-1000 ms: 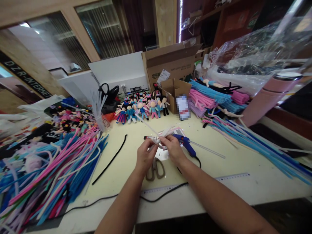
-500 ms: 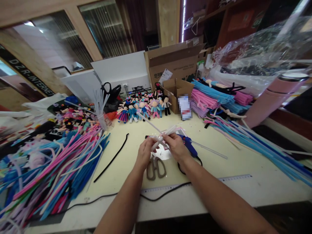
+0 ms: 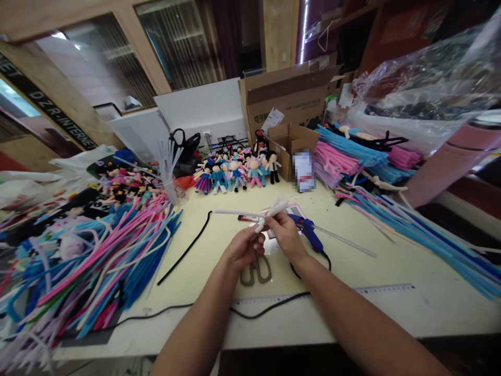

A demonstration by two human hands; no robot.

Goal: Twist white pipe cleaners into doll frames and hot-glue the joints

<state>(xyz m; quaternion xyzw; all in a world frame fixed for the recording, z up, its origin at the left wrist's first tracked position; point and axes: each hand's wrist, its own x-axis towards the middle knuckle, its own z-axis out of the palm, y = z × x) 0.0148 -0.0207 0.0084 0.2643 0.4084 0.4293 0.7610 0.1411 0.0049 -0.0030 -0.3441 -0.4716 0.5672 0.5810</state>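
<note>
Both hands hold a small bundle of white pipe cleaners [image 3: 238, 212], bent together at the middle, over the table's centre. My left hand [image 3: 246, 246] pinches the lower end from the left. On the other side, the fingers of my right hand [image 3: 287, 235] are closed on the bundle near its bend. One long strand points left; paler ends fan out above my right fingers. Beneath my left hand lie scissors [image 3: 261, 270] with brown handles, their blades hidden. A blue glue gun [image 3: 312, 236] lies right of my right hand, with a clear glue stick [image 3: 344, 240] behind it.
Heaps of coloured pipe cleaners lie at the left [image 3: 129, 261] and right. Small dolls [image 3: 235, 175] stand at the back before a cardboard box [image 3: 287, 99]. A black pipe cleaner [image 3: 183, 250], a ruler [image 3: 383, 288] and a black cable [image 3: 254, 317] lie on the table.
The long white strand has swung down from pointing up-left to nearly level. My left hand has turned and sits slightly lower. The whole view has shifted a little.
</note>
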